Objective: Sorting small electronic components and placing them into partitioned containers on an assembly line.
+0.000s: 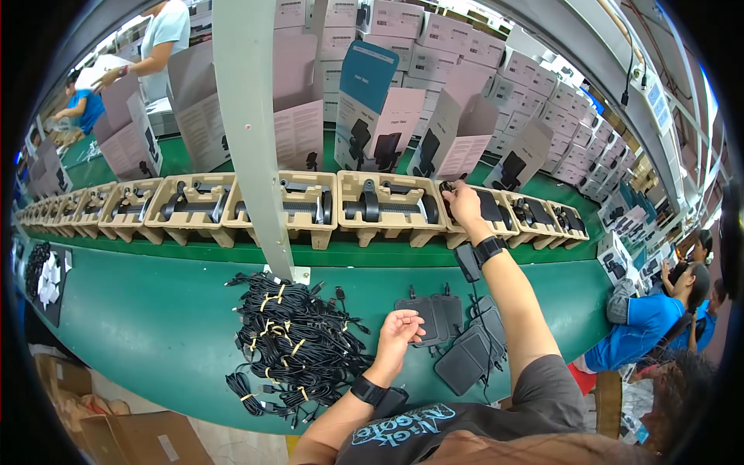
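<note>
My right hand [465,203] reaches over the row of moulded cardboard trays. Its fingers close on a small black round part [446,187] at the left end of one tray [459,226], which also holds a flat black panel [485,205]. My left hand [401,328] hovers over the green table with its fingers loosely curled and nothing seen in them. Beside it lie several flat black panels [463,364] with short leads. Left of that hand is a heap of black cables [291,341], bundled with pale ties. Another tray [391,230] holds black parts.
A pale metal post [252,139] rises from the table in front of the trays. Open printed cartons [453,139] stand behind the tray row, with stacked white boxes [442,35] beyond. Co-workers in blue shirts [647,322] are at the right. A cardboard box [147,438] sits lower left.
</note>
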Demonstrator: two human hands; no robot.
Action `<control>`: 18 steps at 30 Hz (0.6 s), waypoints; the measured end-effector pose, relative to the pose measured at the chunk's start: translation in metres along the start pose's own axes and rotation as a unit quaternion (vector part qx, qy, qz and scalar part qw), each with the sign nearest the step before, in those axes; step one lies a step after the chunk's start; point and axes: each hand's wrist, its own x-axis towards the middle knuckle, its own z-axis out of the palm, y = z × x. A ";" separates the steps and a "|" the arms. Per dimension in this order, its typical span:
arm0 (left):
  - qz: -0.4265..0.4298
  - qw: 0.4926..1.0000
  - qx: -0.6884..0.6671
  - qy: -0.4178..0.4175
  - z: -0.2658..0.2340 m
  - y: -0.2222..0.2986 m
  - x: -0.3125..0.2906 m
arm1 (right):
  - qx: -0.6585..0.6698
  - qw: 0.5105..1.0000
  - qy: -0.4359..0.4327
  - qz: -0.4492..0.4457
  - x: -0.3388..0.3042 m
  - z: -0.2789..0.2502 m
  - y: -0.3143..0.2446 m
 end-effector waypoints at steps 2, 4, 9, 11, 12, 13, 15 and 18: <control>-0.001 1.000 0.009 0.013 -0.004 0.002 -0.004 | 0.005 0.999 0.048 0.015 -0.004 -0.004 -0.017; -0.005 1.000 0.005 0.016 -0.006 0.004 -0.005 | -0.011 0.999 -0.020 0.043 -0.001 -0.005 -0.020; -0.018 1.000 0.000 0.018 -0.010 0.005 -0.004 | -0.026 0.988 -0.147 0.046 0.008 -0.006 -0.005; -0.018 1.000 0.008 0.019 -0.010 0.006 -0.008 | -0.103 0.990 -0.098 0.006 0.005 0.003 -0.007; -0.020 1.000 0.008 0.019 -0.010 0.006 -0.008 | -0.141 0.987 -0.073 -0.013 0.003 0.007 -0.007; -0.017 1.000 0.009 0.018 -0.011 0.007 -0.010 | -0.147 0.986 -0.072 -0.020 0.001 0.009 -0.012; -0.017 1.000 0.012 0.019 -0.014 0.008 -0.012 | -0.227 0.969 -0.020 -0.094 -0.002 0.009 -0.016; -0.012 1.000 0.005 0.018 -0.017 0.014 -0.015 | -0.329 0.925 0.018 -0.190 -0.001 0.005 -0.027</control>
